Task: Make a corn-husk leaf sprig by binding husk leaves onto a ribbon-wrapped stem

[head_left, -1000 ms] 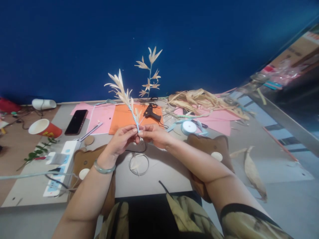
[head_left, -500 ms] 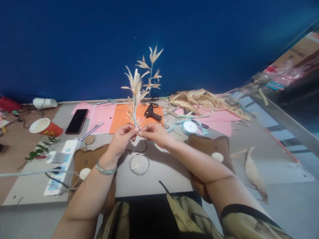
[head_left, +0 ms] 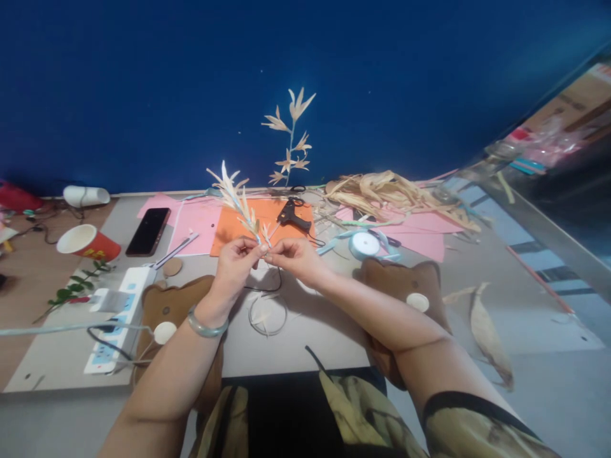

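Observation:
My left hand [head_left: 233, 266] is closed in a pinch on the low end of a dried-husk flower stem [head_left: 235, 194]. That stem leans up and to the left, with pale pointed petals along it and blue wrapping. Fingertip to fingertip with it, my right hand [head_left: 300, 259] pinches the base of a small husk flower [head_left: 266, 234] beside the stem. Exactly how the two join is hidden by my fingers. Behind them a second husk flower spray [head_left: 291, 135] stands upright against the blue wall. Below my hands a thin wire ring [head_left: 285, 315] lies on the table.
A black glue gun [head_left: 294, 217] rests on orange paper [head_left: 224, 229]. To the right are a blue ribbon roll [head_left: 363, 244] and a heap of dried husks [head_left: 382, 189]. On the left lie a phone [head_left: 148, 231], a paper cup [head_left: 102, 245] and a power strip [head_left: 130, 305]. Brown bear-shaped pads [head_left: 401, 286] sit under my forearms.
The held flower stem has tipped from upright to a leftward lean, uncovering the spray behind it. Both hands stay nearly in place, fingers together.

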Demonstrator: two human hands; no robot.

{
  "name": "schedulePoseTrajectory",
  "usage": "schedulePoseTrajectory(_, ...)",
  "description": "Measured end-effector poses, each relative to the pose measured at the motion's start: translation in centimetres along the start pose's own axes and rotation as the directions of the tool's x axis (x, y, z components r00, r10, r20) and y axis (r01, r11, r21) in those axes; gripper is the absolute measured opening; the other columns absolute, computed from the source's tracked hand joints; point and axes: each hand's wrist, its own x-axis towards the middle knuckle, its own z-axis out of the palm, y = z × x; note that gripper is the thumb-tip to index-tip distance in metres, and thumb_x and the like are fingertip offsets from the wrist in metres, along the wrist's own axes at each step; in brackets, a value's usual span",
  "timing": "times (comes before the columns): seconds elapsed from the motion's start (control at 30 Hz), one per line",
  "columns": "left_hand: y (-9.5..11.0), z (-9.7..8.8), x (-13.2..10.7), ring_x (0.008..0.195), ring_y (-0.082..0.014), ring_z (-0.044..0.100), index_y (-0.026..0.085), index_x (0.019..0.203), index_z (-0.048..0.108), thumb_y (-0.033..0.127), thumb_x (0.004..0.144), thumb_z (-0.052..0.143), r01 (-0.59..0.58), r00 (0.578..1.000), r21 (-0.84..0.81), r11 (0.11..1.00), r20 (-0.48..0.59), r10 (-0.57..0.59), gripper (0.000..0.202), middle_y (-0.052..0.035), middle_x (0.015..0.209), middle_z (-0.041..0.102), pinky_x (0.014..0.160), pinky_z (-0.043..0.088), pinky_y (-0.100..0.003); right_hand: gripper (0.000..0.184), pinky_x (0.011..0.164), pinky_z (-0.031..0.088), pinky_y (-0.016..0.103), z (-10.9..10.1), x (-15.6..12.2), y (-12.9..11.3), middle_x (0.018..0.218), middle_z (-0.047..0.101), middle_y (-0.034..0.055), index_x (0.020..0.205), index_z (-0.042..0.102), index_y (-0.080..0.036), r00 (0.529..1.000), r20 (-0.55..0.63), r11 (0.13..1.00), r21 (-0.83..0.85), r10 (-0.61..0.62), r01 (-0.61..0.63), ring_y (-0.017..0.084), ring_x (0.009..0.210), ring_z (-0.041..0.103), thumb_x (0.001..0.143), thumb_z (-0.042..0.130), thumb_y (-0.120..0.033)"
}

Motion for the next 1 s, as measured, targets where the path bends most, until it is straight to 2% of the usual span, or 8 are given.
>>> schedulePoseTrajectory(0.17, 0.1, 0.0, -0.2, 0.044, -0.0066, 0.045, 0.016, 0.066, 0.06, 0.035, 0.066, 0.076, -0.061, 0.998, 0.062, 0.996, -0.015, 0.062, 0.025, 0.0046, 0.05, 0.053, 0.046, 0.034, -0.02, 0.032, 0.058, 0.039, 0.025, 0.0, -0.1, 0.0, 0.065, 0.063, 0.001, 0.068, 0.065, -0.013, 1.0, 0.004, 1.0, -0.004, 0.009, -0.009, 0.01, 0.06, 0.051, 0.062, 0.078, -0.041)
schedulePoseTrajectory(0.33, 0.7, 0.1, -0.3, 0.045, -0.0064, 0.046, 0.015, 0.064, 0.059, 0.032, 0.064, 0.077, -0.083, 0.994, 0.1, 0.991, -0.058, 0.09, 0.025, 0.0042, 0.055, 0.055, 0.046, 0.035, -0.021, 0.032, 0.047, 0.027, 0.022, -0.1, 0.0, 0.1, 0.054, 0.053, -0.0033, 0.065, 0.062, -0.013, 0.998, 0.05, 0.998, 0.028, 0.05, -0.052, 0.006, 0.048, 0.037, 0.065, 0.076, -0.042)
schedulePoseTrajectory(0.43, 0.9, 0.2, -0.4, 0.045, -0.0062, 0.046, 0.015, 0.062, 0.057, 0.031, 0.062, 0.078, -0.066, 0.995, 0.071, 0.995, -0.067, 0.071, 0.026, 0.0042, 0.055, 0.055, 0.046, 0.034, -0.021, 0.031, 0.046, 0.024, 0.022, -0.1, 0.1, 0.1, 0.052, 0.05, -0.0047, 0.068, 0.062, -0.013, 0.996, 0.056, 0.996, 0.051, 0.064, -0.067, 0.005, 0.046, 0.034, 0.064, 0.077, -0.041)
schedulePoseTrajectory(0.63, 1.0, 0.3, -0.4, 0.044, -0.0059, 0.044, 0.016, 0.056, 0.052, 0.037, 0.067, 0.075, 0.119, 0.989, -0.123, 0.985, 0.1, -0.107, 0.033, 0.0044, 0.045, 0.05, 0.049, 0.035, -0.02, 0.03, 0.044, 0.022, 0.021, -0.1, 0.1, -0.2, 0.048, 0.049, -0.006, 0.066, 0.06, -0.014, 0.988, 0.102, 0.984, 0.127, 0.115, -0.128, 0.005, 0.043, 0.034, 0.063, 0.078, -0.038)
schedulePoseTrajectory(0.8, 1.2, 0.0, -0.2, 0.052, -0.0081, 0.053, 0.014, 0.065, 0.062, 0.039, 0.064, 0.077, 0.255, 0.94, -0.19, 0.948, 0.28, -0.196, 0.029, 0.0007, 0.057, 0.059, 0.055, 0.043, -0.022, 0.032, 0.043, 0.02, 0.021, -0.1, 0.0, -0.4, 0.053, 0.056, -0.0037, 0.065, 0.057, -0.015, 0.979, 0.149, 0.953, 0.246, 0.141, -0.175, 0.004, 0.042, 0.032, 0.061, 0.079, -0.038)
schedulePoseTrajectory(0.9, 1.2, -0.2, 0.0, 0.056, -0.0085, 0.054, 0.014, 0.068, 0.064, 0.037, 0.065, 0.077, 0.212, 0.948, -0.192, 0.958, 0.28, -0.154, 0.027, 0.0, 0.065, 0.062, 0.06, 0.045, -0.023, 0.032, 0.043, 0.022, 0.021, 0.0, 0.0, -0.2, 0.054, 0.056, -0.0034, 0.065, 0.057, -0.015, 0.987, 0.098, 0.962, 0.228, 0.129, -0.148, 0.004, 0.043, 0.032, 0.061, 0.079, -0.037)
schedulePoseTrajectory(1.0, 1.0, -0.3, 0.0, 0.061, -0.0089, 0.055, 0.015, 0.067, 0.063, 0.034, 0.067, 0.075, 0.074, 0.979, -0.124, 0.99, 0.198, -0.048, 0.023, 0.001, 0.066, 0.061, 0.064, 0.045, -0.022, 0.031, 0.047, 0.026, 0.021, 0.0, 0.1, 0.1, 0.059, 0.058, -0.0024, 0.068, 0.059, -0.014, 0.996, 0.032, 0.985, 0.15, 0.086, -0.09, 0.005, 0.048, 0.038, 0.06, 0.08, -0.037)
